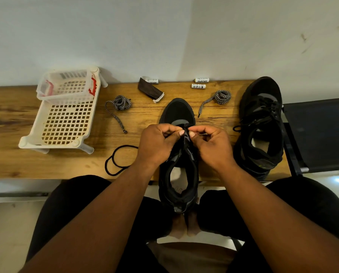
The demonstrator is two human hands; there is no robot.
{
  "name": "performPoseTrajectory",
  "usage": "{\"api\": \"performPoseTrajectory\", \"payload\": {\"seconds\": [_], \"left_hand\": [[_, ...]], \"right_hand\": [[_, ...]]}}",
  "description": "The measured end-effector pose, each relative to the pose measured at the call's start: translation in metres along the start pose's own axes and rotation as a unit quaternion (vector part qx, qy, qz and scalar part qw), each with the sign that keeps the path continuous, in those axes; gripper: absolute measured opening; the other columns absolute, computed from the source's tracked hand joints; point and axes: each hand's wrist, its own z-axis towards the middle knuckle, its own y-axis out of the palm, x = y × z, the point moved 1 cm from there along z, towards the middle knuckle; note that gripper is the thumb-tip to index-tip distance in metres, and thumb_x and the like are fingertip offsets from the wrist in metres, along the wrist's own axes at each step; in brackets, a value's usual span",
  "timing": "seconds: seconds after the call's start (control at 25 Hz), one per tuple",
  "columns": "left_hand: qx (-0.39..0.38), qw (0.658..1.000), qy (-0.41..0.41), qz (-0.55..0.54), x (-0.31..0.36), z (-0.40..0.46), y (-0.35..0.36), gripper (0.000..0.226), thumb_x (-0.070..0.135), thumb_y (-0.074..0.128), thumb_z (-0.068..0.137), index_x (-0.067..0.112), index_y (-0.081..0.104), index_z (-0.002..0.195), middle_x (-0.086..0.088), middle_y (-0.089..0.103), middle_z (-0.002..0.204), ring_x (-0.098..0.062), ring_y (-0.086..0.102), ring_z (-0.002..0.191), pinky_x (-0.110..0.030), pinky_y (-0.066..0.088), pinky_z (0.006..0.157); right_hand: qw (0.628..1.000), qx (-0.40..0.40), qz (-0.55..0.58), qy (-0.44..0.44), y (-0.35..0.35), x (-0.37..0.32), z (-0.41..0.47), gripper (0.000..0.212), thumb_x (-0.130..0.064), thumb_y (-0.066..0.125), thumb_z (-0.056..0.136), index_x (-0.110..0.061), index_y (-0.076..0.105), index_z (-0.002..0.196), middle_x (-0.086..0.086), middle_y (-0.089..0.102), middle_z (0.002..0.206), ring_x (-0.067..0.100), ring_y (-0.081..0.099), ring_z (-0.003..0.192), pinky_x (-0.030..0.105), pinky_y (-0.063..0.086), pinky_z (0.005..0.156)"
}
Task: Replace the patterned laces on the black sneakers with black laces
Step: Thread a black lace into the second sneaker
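Note:
A black sneaker [178, 113] lies in the middle of the wooden table [13, 123], toe pointing away, heel hanging over the near edge. My left hand [156, 142] and my right hand [212, 144] meet over its eyelets, each pinching the black lace [186, 127] near the tongue. The rest of that black lace [117, 160] loops on the table to the left. A second black sneaker [261, 123], laced in black, stands at the right. Two patterned laces lie bundled on the table, one left [119, 104] and one right [220, 97] of the middle sneaker.
A white plastic basket [66, 119] with a smaller clear tray in it sits at the left. A dark folded wrapper [149, 89] and three small white tubes [200, 83] lie by the wall. A black chair [320, 133] stands at the table's right end.

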Motion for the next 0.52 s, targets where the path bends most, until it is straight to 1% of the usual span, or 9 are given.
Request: {"api": "performPoseTrajectory", "payload": {"seconds": [0.08, 0.16, 0.24, 0.28, 0.32, 0.36, 0.44, 0.52], "left_hand": [[-0.005, 0.999, 0.019, 0.034, 0.001, -0.001, -0.002, 0.01, 0.021, 0.078, 0.091, 0.02, 0.081, 0.101, 0.012, 0.078, 0.089, 0.0, 0.073, 0.084, -0.024, 0.06, 0.082], [-0.033, 0.997, 0.021, 0.073, 0.002, 0.001, -0.006, 0.011, 0.023, 0.073, 0.095, 0.022, 0.08, 0.103, 0.014, 0.076, 0.092, 0.002, 0.071, 0.087, -0.021, 0.057, 0.082], [-0.073, 0.989, 0.037, 0.121, 0.003, 0.003, -0.01, 0.015, 0.019, 0.067, 0.099, 0.022, 0.079, 0.108, 0.013, 0.072, 0.098, -0.001, 0.067, 0.093, -0.016, 0.051, 0.084], [-0.079, 0.985, 0.051, 0.141, 0.003, 0.003, -0.011, 0.017, 0.017, 0.066, 0.1, 0.021, 0.078, 0.111, 0.011, 0.07, 0.1, -0.001, 0.065, 0.095, -0.014, 0.047, 0.084], [-0.072, 0.984, 0.059, 0.149, 0.003, 0.002, -0.011, 0.019, 0.016, 0.066, 0.099, 0.021, 0.078, 0.112, 0.011, 0.069, 0.1, -0.002, 0.064, 0.095, -0.013, 0.046, 0.084], [-0.051, 0.987, 0.056, 0.142, 0.004, 0.0, -0.011, 0.018, 0.017, 0.068, 0.098, 0.022, 0.079, 0.111, 0.011, 0.072, 0.099, 0.0, 0.066, 0.094, -0.014, 0.049, 0.085], [0.0, 0.995, 0.029, 0.098, 0.007, -0.002, -0.008, 0.014, 0.019, 0.073, 0.095, 0.023, 0.08, 0.106, 0.015, 0.075, 0.095, 0.004, 0.069, 0.09, -0.021, 0.057, 0.087], [0.022, 0.996, 0.024, 0.081, 0.008, -0.004, -0.004, 0.012, 0.02, 0.076, 0.093, 0.023, 0.081, 0.104, 0.016, 0.076, 0.092, 0.005, 0.07, 0.087, -0.025, 0.059, 0.087]], "right_hand": [[1.0, -0.008, -0.015, -0.025, -0.001, -0.001, 0.001, 0.022, -0.009, 0.076, 0.091, -0.031, 0.076, 0.09, -0.002, 0.078, 0.088, 0.02, 0.074, 0.085, 0.028, 0.061, 0.078], [0.998, -0.01, -0.043, -0.035, -0.001, -0.003, 0.0, 0.024, -0.01, 0.075, 0.092, -0.033, 0.074, 0.086, -0.007, 0.077, 0.085, 0.012, 0.072, 0.08, 0.022, 0.059, 0.074], [0.997, -0.008, -0.065, -0.03, 0.002, -0.005, -0.001, 0.023, -0.011, 0.073, 0.094, -0.032, 0.072, 0.084, -0.009, 0.074, 0.082, 0.003, 0.068, 0.076, 0.015, 0.054, 0.07], [0.997, -0.007, -0.065, -0.026, 0.004, -0.004, 0.0, 0.023, -0.012, 0.072, 0.095, -0.031, 0.071, 0.084, -0.009, 0.073, 0.081, 0.001, 0.066, 0.075, 0.013, 0.052, 0.068], [0.998, -0.007, -0.062, -0.021, 0.005, -0.005, 0.0, 0.021, -0.012, 0.071, 0.095, -0.03, 0.07, 0.085, -0.009, 0.071, 0.081, -0.001, 0.065, 0.073, 0.012, 0.05, 0.067], [0.998, -0.007, -0.055, -0.012, 0.006, -0.006, 0.0, 0.019, -0.012, 0.071, 0.095, -0.029, 0.071, 0.087, -0.008, 0.071, 0.082, -0.003, 0.064, 0.072, 0.01, 0.049, 0.066], [0.999, -0.003, -0.042, -0.002, 0.008, -0.007, -0.001, 0.017, -0.011, 0.073, 0.094, -0.028, 0.071, 0.089, -0.007, 0.07, 0.082, -0.005, 0.063, 0.069, 0.01, 0.048, 0.064], [0.998, 0.01, -0.051, -0.021, 0.009, -0.01, -0.002, 0.018, -0.012, 0.074, 0.094, -0.029, 0.071, 0.087, -0.008, 0.069, 0.082, -0.005, 0.062, 0.07, 0.01, 0.048, 0.065]]}}
